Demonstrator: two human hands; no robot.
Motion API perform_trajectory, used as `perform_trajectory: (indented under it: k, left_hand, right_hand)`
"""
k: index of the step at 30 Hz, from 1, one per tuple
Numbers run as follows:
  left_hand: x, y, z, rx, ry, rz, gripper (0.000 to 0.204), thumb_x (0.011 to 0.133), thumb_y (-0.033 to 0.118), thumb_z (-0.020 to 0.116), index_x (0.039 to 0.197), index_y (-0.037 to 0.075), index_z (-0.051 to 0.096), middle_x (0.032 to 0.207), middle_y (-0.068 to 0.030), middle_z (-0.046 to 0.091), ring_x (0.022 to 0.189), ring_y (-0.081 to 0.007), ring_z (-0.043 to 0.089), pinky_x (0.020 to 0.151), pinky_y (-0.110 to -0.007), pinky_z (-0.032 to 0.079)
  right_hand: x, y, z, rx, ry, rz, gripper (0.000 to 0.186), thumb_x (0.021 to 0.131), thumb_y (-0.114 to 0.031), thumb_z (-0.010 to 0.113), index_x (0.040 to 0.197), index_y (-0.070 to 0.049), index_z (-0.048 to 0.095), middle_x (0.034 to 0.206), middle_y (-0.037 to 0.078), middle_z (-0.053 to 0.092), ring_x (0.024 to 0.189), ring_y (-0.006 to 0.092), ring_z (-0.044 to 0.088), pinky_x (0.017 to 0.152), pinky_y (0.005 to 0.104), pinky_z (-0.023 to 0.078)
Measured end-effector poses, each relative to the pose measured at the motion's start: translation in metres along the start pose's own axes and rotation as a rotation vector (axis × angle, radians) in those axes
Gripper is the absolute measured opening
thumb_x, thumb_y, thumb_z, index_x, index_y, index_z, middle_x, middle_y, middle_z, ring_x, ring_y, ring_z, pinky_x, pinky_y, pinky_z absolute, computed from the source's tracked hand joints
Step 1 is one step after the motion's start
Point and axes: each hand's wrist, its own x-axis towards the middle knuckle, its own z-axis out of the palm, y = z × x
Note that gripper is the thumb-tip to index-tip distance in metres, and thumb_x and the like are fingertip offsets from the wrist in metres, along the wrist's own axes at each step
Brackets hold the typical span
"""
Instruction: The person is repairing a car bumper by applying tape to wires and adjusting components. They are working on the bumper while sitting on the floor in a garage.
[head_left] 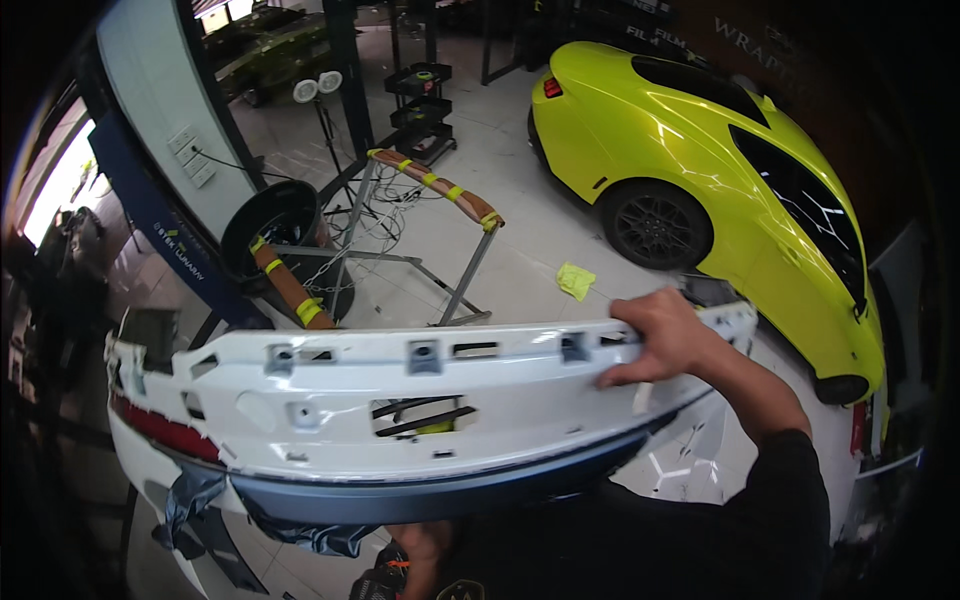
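White bumper panel [400, 400] spans the near field from left to right, blocking passage toward the floor below it. Beyond its upper edge, the metal trestle stand [410, 240] with padded bars stands close behind; open tiled floor [540, 230] lies between the stand and the yellow-green car [720, 170], broken only by a yellow cloth [575, 280]. A black tyre [275, 225] and a black shelf cart [422, 110] obstruct the rear left.

Bright, even indoor light, glare off the glossy lime-yellow car [700, 150], heavy fisheye bending and black vignette at the rim.
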Motion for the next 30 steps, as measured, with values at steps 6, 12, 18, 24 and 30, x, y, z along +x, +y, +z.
perform_trajectory:
  k: [6,12,18,24,30]
  left_hand:
    - [0.058,0.029,-0.056,0.194,0.066,0.046,0.060,0.105,0.034,0.058,0.150,-0.002,0.039,0.150,-0.0193,0.047,0.138,-0.0323,0.047,0.118,-0.049,0.035]
    - [0.098,0.040,-0.080,0.093,0.351,0.064,0.057,0.107,0.031,0.058,0.148,-0.004,0.039,0.152,-0.0166,0.046,0.137,-0.0266,0.045,0.120,-0.044,0.029]
    - [0.161,0.031,-0.078,0.011,0.285,0.138,0.066,0.104,0.040,0.063,0.147,-0.005,0.041,0.151,-0.0134,0.047,0.139,-0.0244,0.042,0.121,-0.043,0.026]
    - [0.228,0.015,-0.066,-0.022,0.344,0.209,0.067,0.102,0.041,0.065,0.147,-0.002,0.041,0.149,-0.0117,0.048,0.138,-0.0235,0.043,0.120,-0.043,0.027]
    - [0.324,-0.019,-0.057,0.003,0.446,0.246,0.067,0.102,0.042,0.066,0.146,-0.001,0.040,0.146,-0.0107,0.049,0.134,-0.0226,0.045,0.116,-0.043,0.032]
  right_hand:
    - [0.116,-0.031,0.044,0.035,-0.093,-0.089,0.074,0.076,-0.077,0.073,0.079,-0.003,0.065,0.056,0.014,0.059,0.057,0.0376,0.064,0.056,0.0445,0.049]
    - [0.208,-0.044,0.071,-0.015,-0.096,-0.188,0.069,0.078,-0.071,0.075,0.076,-0.004,0.059,0.058,0.017,0.059,0.059,0.0418,0.062,0.056,0.0475,0.047]
    - [0.296,-0.026,0.077,-0.038,-0.141,-0.227,0.067,0.080,-0.069,0.073,0.080,-0.003,0.064,0.063,0.020,0.060,0.067,0.0422,0.064,0.064,0.0495,0.048]
    - [0.387,-0.010,0.073,-0.042,-0.141,-0.329,0.070,0.083,-0.071,0.068,0.083,-0.002,0.066,0.062,0.020,0.060,0.069,0.0422,0.065,0.064,0.0495,0.047]
    - [0.510,0.036,0.083,-0.049,-0.241,-0.396,0.072,0.085,-0.072,0.065,0.083,-0.001,0.067,0.062,0.019,0.060,0.067,0.0417,0.065,0.065,0.0497,0.049]
